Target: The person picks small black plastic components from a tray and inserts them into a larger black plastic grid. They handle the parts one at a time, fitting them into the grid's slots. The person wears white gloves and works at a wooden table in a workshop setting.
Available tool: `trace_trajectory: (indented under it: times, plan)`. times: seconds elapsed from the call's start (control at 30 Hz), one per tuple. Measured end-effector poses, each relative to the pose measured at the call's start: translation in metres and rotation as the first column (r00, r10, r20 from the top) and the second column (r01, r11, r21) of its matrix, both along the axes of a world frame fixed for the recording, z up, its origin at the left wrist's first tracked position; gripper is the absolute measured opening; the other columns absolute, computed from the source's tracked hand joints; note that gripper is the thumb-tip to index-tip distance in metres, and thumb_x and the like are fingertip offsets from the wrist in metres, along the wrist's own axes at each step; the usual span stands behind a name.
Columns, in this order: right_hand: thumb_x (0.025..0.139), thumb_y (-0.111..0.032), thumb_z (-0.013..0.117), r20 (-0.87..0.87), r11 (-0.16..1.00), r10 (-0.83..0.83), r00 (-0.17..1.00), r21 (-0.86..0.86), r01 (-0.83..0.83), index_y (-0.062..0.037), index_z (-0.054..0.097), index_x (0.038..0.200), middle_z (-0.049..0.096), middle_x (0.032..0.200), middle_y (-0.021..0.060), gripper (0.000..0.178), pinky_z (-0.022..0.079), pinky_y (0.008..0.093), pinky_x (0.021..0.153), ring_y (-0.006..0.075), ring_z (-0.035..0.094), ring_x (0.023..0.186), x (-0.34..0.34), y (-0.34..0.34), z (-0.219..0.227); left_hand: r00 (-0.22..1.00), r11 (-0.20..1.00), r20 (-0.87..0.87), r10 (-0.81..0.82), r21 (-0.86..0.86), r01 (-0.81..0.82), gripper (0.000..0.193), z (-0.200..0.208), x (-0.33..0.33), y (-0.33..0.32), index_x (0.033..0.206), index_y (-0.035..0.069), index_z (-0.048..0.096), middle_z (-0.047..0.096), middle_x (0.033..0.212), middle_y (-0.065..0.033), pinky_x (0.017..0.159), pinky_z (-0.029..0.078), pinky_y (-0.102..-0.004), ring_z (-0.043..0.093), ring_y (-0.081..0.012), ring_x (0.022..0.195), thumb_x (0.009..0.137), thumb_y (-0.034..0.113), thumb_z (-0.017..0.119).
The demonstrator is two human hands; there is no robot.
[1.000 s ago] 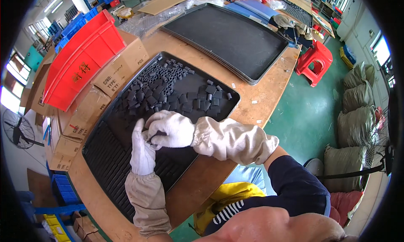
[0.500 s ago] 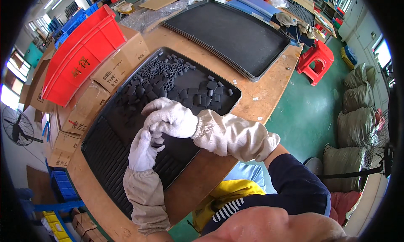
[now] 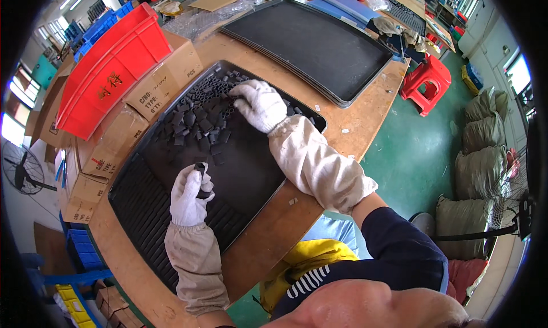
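Observation:
A large black tray (image 3: 240,225) lies on the table before me, with both my white-gloved hands over it. My left hand (image 3: 191,195) is closed on a small flat black piece (image 3: 200,167), which pokes out above the thumb. My right hand (image 3: 261,106) reaches to the far pile, fingers curled down at its edge; their tips and anything in them are hidden. Loose flat black pieces (image 3: 202,122) lie heaped beside short black tubes (image 3: 211,88). Along the tray's near left side, black pieces (image 3: 151,214) lie in neat rows.
Cardboard boxes (image 3: 111,137) and a red bin (image 3: 114,71) border the tray's left. A stack of black trays (image 3: 314,48) sits farther back on the wooden table (image 3: 365,119). A red stool (image 3: 425,85) stands on the green floor at right.
My hands were together over the tray's middle. My right hand has moved away and up to the heap; my left stays lower down, a black piece now showing in it.

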State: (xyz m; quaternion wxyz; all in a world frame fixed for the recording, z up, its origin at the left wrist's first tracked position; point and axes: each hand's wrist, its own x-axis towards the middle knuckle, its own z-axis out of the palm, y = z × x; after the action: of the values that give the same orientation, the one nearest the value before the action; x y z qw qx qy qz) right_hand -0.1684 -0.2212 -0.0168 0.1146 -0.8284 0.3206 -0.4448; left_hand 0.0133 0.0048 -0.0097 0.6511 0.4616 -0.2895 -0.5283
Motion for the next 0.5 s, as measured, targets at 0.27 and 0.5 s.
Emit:
trace_trajectory:
  times: [0.27, 0.5]
  plan:
    - [0.084, -0.015, 0.065, -0.134, 0.976, -0.207, 0.969, -0.1, 0.195, -0.0157, 0.063, 0.121, 0.064, 0.112, 0.0079, 0.037, 0.047, 0.0452, 0.091, 0.0313, 0.059, 0.107, -0.013, -0.031, -0.019, 0.997, 0.998, -0.059, 0.056, -0.03, -0.058, 0.027, 0.0, 0.001, -0.001, 0.122, 0.004, 0.06, 0.063, 0.091, -0.0026, 0.055, 0.044, -0.0225, 0.057, -0.0091, 0.072, 0.099, 0.018, 0.063]
    - [0.085, -0.011, 0.058, -0.408, 0.996, -0.057, 0.911, -0.09, 0.022, -0.0185, 0.064, 0.125, 0.058, 0.136, 0.0044, 0.041, 0.043, 0.0429, 0.104, 0.0267, 0.051, 0.128, -0.009, -0.033, -0.038, 0.998, 0.998, -0.014, 0.059, 0.002, -0.059, 0.032, 0.008, -0.004, -0.003, 0.123, 0.004, 0.06, 0.062, 0.091, -0.0009, 0.057, 0.046, -0.0218, 0.056, -0.008, 0.075, 0.098, 0.022, 0.064]
